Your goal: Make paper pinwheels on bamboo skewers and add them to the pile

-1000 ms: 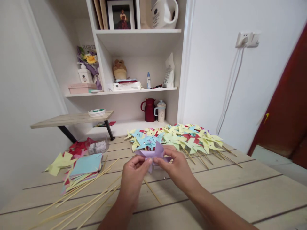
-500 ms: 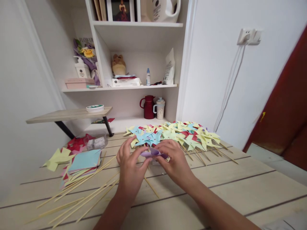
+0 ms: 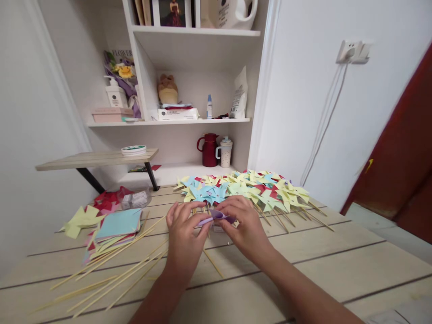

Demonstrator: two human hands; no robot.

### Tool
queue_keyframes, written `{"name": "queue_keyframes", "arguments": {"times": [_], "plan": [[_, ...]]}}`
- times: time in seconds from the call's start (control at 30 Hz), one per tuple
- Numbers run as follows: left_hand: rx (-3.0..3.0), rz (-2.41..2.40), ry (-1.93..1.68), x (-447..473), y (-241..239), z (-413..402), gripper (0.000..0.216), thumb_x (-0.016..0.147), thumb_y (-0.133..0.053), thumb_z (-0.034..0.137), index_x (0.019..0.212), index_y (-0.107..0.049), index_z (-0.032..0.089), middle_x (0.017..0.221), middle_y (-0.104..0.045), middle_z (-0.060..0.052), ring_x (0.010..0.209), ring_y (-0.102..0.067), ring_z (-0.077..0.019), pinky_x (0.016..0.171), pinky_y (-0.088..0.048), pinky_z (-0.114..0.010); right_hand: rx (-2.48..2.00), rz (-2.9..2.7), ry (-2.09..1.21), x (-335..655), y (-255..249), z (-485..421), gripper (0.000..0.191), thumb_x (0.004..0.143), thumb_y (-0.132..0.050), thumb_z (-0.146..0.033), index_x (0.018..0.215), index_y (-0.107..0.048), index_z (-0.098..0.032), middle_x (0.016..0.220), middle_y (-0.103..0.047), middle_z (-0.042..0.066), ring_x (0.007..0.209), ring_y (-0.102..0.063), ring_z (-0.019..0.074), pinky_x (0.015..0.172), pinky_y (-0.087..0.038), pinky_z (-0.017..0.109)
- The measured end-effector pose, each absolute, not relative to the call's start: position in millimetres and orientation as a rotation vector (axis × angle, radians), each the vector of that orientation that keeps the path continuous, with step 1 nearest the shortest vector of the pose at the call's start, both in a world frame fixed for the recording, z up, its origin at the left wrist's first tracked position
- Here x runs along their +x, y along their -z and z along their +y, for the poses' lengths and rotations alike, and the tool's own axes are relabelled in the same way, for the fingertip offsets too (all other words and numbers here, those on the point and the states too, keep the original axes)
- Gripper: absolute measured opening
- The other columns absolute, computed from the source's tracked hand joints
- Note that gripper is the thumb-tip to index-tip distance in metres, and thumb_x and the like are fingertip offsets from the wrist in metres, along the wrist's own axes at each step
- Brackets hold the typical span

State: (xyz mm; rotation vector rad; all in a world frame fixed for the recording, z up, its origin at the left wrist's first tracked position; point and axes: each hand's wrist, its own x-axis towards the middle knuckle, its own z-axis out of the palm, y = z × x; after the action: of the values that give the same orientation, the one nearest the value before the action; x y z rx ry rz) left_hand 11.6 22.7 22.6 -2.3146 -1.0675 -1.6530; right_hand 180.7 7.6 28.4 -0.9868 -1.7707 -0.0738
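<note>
A folded piece of purple paper (image 3: 216, 215) is held between both hands over the table. My left hand (image 3: 185, 229) pinches its left end between thumb and fingers. On the other end, the thumb and fingers of my right hand (image 3: 242, 221) are closed. The paper's middle curls up into a loop, and its ends are partly hidden by fingers. Just beyond my hands lie finished paper pinwheels (image 3: 243, 186) on sticks, in yellow, blue, green and red. A loose wooden stick (image 3: 213, 263) lies on the table below the hands.
Left of my hands are a stack of coloured paper sheets (image 3: 119, 223), several thin wooden sticks (image 3: 114, 281) and a yellow paper pinwheel (image 3: 81, 221). A clear plastic box (image 3: 137, 198) sits behind them. A small raised shelf (image 3: 97, 158) stands at the back left, before white shelving (image 3: 195, 33).
My left hand's upper fingers have shifted slightly, and the purple paper's left end looks a little narrower. Otherwise the view has only moved a little.
</note>
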Motion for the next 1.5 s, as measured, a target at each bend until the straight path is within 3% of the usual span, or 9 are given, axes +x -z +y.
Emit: {"name": "queue_keyframes", "arguments": {"times": [0.17,0.27,0.5,0.63,0.7,0.83,1.0,1.13,1.5], "plan": [[-2.364,-1.146,1.803,14.1,-21.0,26.0,0.012,0.078,-0.069,0.017,0.079,-0.076,0.027,0.088,-0.074,-0.002,0.09,-0.064,-0.0236,0.102,-0.036,-0.05,-1.01,-1.735,0.041,178.6,-27.3,8.6,0.013,0.081,-0.071,-0.012,0.076,-0.068,-0.023,0.09,-0.075,0.002,0.094,-0.061,0.0245,0.087,-0.042,0.043],[-2.362,-1.391,2.076,13.2,-17.2,32.9,0.007,0.073,-0.071,0.023,0.076,-0.077,0.025,0.088,-0.074,-0.005,0.089,-0.065,-0.025,0.09,-0.045,-0.042,-1.036,-1.675,-0.023,178.2,-26.8,8.5,0.009,0.084,-0.069,-0.018,0.089,-0.07,-0.024,0.097,-0.074,0.004,0.097,-0.061,0.0252,0.087,-0.045,0.044],[-2.295,-1.957,2.639,5.0,-15.5,40.5,0.025,0.066,-0.078,0.036,0.083,-0.08,0.017,0.095,-0.075,-0.009,0.091,-0.066,-0.0265,0.084,-0.047,-0.035,-1.067,-1.447,-0.339,182.3,-23.4,12.3,0.034,0.087,-0.065,-0.033,0.12,-0.062,-0.027,0.113,-0.069,0.006,0.108,-0.062,0.0251,0.095,-0.047,0.044],[-2.307,-1.977,2.813,5.0,-16.4,37.4,0.032,0.066,-0.079,0.038,0.089,-0.079,0.015,0.097,-0.076,-0.01,0.09,-0.065,-0.0248,0.084,-0.046,-0.034,-1.01,-1.285,-0.782,179.2,-19.3,17.9,0.069,0.073,-0.078,-0.04,0.135,-0.052,-0.026,0.118,-0.067,0.009,0.11,-0.062,0.0267,0.096,-0.049,0.045],[-2.369,-1.919,2.845,6.2,-16.9,35.1,0.032,0.068,-0.079,0.038,0.09,-0.079,0.016,0.099,-0.075,-0.009,0.092,-0.065,-0.024,0.086,-0.046,-0.034,-1.007,-1.273,-0.914,176.7,-19.3,18.8,0.074,0.067,-0.082,-0.04,0.134,-0.055,-0.026,0.124,-0.066,0.01,0.113,-0.061,0.0287,0.096,-0.049,0.045],[-2.541,-1.791,2.76,9.5,-17.5,30.7,0.027,0.073,-0.075,0.037,0.091,-0.079,0.017,0.098,-0.074,-0.008,0.097,-0.063,-0.0239,0.091,-0.044,-0.034,-1.005,-1.399,-0.913,173.7,-23.7,15.6,0.048,0.069,-0.079,-0.039,0.114,-0.071,-0.024,0.121,-0.07,0.009,0.108,-0.063,0.0286,0.094,-0.049,0.044],[-2.688,-1.747,2.69,12.6,-17.4,28.2,0.027,0.075,-0.074,0.037,0.094,-0.08,0.019,0.1,-0.073,-0.008,0.099,-0.062,-0.0243,0.092,-0.044,-0.035,-1.044,-1.407,-0.835,174.3,-26.9,11.9,0.015,0.073,-0.072,-0.033,0.082,-0.077,-0.021,0.084,-0.075,0.003,0.085,-0.065,0.0232,0.083,-0.049,0.037],[-2.724,-1.71,2.667,13.4,-18.1,27.9,0.025,0.074,-0.075,0.035,0.093,-0.08,0.019,0.101,-0.072,-0.008,0.099,-0.061,-0.0245,0.092,-0.044,-0.035,-1.075,-1.369,-0.793,173.6,-24.4,12.9,0.015,0.073,-0.071,-0.034,0.071,-0.074,-0.019,0.074,-0.07,0.003,0.075,-0.061,0.0203,0.077,-0.046,0.033],[-2.607,-1.784,2.71,17.4,-13.1,29.3,0.025,0.071,-0.077,0.037,0.085,-0.079,0.016,0.096,-0.071,-0.009,0.095,-0.062,-0.0245,0.088,-0.046,-0.035,-1.072,-1.327,-0.82,171.0,-20.2,15.2,0.015,0.073,-0.071,-0.033,0.072,-0.071,-0.018,0.073,-0.068,0.002,0.071,-0.058,0.018,0.071,-0.044,0.031]]}}
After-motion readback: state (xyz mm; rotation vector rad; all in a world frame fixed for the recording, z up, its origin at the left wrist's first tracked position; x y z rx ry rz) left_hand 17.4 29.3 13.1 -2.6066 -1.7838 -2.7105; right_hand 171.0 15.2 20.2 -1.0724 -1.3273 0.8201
